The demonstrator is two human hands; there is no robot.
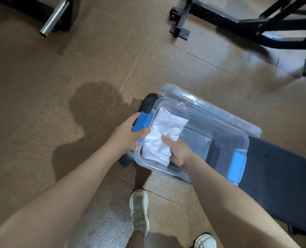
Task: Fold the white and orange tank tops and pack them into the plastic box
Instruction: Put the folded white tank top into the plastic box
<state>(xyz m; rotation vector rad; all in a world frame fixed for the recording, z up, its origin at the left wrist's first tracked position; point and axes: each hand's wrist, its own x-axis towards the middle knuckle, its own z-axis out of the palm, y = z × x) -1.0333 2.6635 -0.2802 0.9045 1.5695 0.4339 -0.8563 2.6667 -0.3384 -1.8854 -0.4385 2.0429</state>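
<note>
Bench-top packing: folded white top going into the clear box

Padded black bench (277, 169) carries the plastic box (220, 138), open, its lid (193, 95) lying behind it and a blue latch (237, 166) on its right end. White tank top (162, 135) sits folded at the box's left end, a soft, light bundle that probably springs loose unless held across the fold from both sides. Left hand (129, 133) grips the box's left end by its latch, thumb touching the cloth; right hand (178, 152) curls around the bundle's near edge, thumb on top. No orange top is in view.
</note>
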